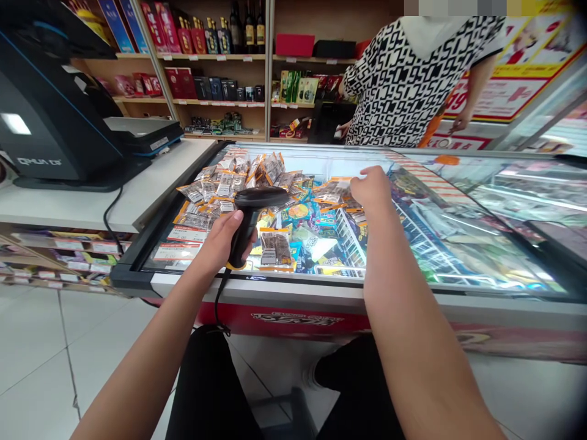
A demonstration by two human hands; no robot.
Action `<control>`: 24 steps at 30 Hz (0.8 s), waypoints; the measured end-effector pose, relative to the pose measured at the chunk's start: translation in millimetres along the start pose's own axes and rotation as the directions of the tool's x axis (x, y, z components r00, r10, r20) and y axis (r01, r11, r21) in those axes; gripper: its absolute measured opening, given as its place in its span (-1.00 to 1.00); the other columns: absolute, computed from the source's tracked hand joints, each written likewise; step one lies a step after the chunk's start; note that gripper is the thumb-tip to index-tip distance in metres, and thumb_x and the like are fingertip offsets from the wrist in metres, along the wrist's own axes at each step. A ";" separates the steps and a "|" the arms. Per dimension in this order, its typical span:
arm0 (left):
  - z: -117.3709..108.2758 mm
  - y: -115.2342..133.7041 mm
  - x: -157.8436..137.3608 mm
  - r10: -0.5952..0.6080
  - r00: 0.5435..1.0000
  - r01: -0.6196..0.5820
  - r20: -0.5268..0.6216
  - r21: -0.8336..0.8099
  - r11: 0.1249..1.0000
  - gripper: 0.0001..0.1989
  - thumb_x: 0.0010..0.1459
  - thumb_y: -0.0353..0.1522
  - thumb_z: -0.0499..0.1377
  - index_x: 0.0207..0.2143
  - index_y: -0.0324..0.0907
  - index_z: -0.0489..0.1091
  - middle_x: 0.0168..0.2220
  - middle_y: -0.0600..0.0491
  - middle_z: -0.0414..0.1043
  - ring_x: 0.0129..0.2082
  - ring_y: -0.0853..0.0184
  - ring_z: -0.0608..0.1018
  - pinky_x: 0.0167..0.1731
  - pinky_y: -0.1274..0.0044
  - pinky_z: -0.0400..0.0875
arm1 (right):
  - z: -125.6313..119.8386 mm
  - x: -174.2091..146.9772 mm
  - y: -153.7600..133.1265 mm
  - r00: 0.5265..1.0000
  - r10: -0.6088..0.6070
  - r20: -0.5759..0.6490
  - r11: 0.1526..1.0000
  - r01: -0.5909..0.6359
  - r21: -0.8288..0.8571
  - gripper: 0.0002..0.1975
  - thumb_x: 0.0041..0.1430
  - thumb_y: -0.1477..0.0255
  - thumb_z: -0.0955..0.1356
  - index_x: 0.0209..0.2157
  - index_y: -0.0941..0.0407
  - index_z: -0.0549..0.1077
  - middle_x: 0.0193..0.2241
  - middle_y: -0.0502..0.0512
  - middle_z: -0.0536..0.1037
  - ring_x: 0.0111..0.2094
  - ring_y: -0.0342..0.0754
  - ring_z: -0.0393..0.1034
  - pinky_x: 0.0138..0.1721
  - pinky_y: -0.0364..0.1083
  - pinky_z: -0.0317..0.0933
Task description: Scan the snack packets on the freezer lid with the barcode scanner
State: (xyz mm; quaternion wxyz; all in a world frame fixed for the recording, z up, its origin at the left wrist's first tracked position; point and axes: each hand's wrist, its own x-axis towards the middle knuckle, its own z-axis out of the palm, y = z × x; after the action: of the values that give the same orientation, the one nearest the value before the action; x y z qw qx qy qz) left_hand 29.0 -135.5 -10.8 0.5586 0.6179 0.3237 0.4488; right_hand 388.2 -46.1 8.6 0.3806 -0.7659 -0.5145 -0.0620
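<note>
My left hand (222,239) is wrapped round the handle of a black barcode scanner (260,197), its cable hanging over the front of a chest freezer (293,291). Farther right, my right hand (373,188) is closed at the edge of a brown snack packet (332,192) with orange borders; its fingertips are partly hidden. A pile of similar small packets (208,194) covers the left part of the glass top. Below the scanner lies a single packet (276,249) with a white label. Colourful frozen goods show through the glass.
A checkout machine (59,116) and a scale (144,131) stand on the counter (92,206) at left. Behind the freezer, a person in a patterned shirt (398,79) stands before shelves (211,104) of bottles and boxes. An orange item (447,160) lies at the freezer's far edge.
</note>
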 end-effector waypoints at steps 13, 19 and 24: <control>-0.7 -2.1 4.6 0.051 0.997 -0.053 -0.053 -0.034 0.998 -0.47 0.31 0.11 0.12 -0.39 -0.16 0.37 -0.59 0.10 0.37 -0.72 0.43 0.36 -0.70 0.55 0.18 | -9.6 -69.0 -92.2 0.306 -0.517 0.800 0.839 0.368 0.402 -0.45 -0.03 0.08 0.64 -0.02 -0.02 0.65 0.10 0.15 0.61 0.03 0.22 0.53 -0.01 0.06 0.39; -0.3 -1.1 4.0 0.050 0.997 -0.052 -0.054 -0.049 0.997 -0.50 0.31 0.10 0.14 -0.37 -0.16 0.36 -0.52 0.06 0.46 -0.71 0.44 0.38 -0.70 0.55 0.21 | -9.6 -66.9 -90.2 0.309 -0.461 0.832 0.877 0.304 0.373 -0.74 0.07 0.27 0.61 -0.19 0.03 0.70 -0.10 0.16 0.69 -0.10 0.22 0.57 -0.11 0.09 0.40; 0.5 -0.8 3.5 0.057 0.997 -0.060 -0.057 -0.048 0.997 -0.49 0.32 0.09 0.13 -0.39 -0.16 0.37 -0.51 0.05 0.47 -0.72 0.45 0.37 -0.69 0.54 0.22 | -13.8 -53.8 -83.0 0.449 -0.401 0.799 0.877 -0.064 0.476 -0.83 0.09 0.37 0.59 -0.26 0.10 0.69 -0.24 0.17 0.70 -0.24 0.10 0.60 -0.19 0.05 0.46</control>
State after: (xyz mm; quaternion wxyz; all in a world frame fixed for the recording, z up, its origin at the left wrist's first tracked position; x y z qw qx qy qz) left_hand 30.9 -132.3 -10.8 0.5513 0.6003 0.3097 0.4898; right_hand 298.1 -79.9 35.2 0.2137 -0.5217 -0.7109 0.4205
